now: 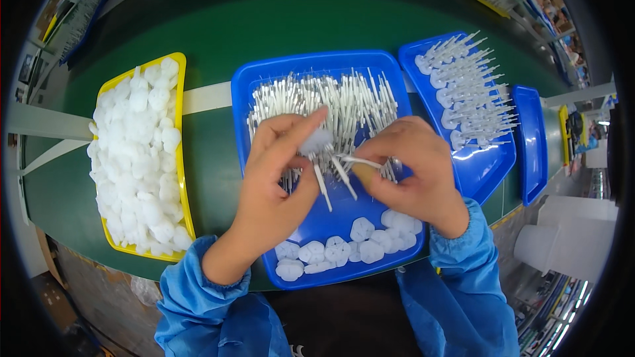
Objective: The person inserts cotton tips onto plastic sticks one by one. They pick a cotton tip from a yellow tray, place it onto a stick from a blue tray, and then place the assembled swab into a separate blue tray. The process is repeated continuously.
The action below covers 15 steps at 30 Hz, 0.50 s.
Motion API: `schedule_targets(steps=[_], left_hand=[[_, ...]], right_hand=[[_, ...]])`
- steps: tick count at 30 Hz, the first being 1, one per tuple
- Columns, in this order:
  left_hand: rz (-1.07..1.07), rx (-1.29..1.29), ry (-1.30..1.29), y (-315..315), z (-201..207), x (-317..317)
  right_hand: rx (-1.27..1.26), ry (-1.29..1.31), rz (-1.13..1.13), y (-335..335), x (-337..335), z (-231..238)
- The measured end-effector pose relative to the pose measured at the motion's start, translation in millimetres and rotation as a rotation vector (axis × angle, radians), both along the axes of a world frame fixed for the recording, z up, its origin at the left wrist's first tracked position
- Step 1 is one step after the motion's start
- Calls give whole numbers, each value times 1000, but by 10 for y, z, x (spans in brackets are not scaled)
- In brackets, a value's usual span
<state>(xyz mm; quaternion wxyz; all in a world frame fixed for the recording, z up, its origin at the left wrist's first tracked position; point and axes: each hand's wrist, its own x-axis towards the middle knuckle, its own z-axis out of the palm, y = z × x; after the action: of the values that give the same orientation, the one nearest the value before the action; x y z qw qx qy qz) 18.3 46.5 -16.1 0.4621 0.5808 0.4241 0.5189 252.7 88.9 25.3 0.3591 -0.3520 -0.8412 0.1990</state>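
Note:
Over the middle of a blue tray [324, 215], my left hand [274, 168] pinches a white translucent disc [316, 141] between thumb and fingers. Several thin white sticks stand out from the disc, pointing down toward me. My right hand [410, 165] is closed on another thin white stick [360, 160], its far end touching the disc's edge or very near it. Behind my hands, a dense bundle of the same sticks [344, 102] fills the tray's far half. Loose white discs [336, 250] with small slots lie along the tray's near edge.
On the left, a yellow-rimmed tray [188, 208] is heaped with white discs [139, 158]. At right, a blue tray [486, 175] holds rows of discs with sticks in them [469, 92]. Beyond it lies a narrower blue tray [532, 145]. The table top [264, 23] is green.

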Motion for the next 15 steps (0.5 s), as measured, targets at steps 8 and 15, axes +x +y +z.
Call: schedule_targets(steps=[8, 15], left_hand=[[0, -25, 4, -27, -26, -27], [35, -26, 35, -32, 29, -25]], right_hand=[[14, -15, -36, -51, -76, -137], [-17, 13, -40, -58, -55, -173]])
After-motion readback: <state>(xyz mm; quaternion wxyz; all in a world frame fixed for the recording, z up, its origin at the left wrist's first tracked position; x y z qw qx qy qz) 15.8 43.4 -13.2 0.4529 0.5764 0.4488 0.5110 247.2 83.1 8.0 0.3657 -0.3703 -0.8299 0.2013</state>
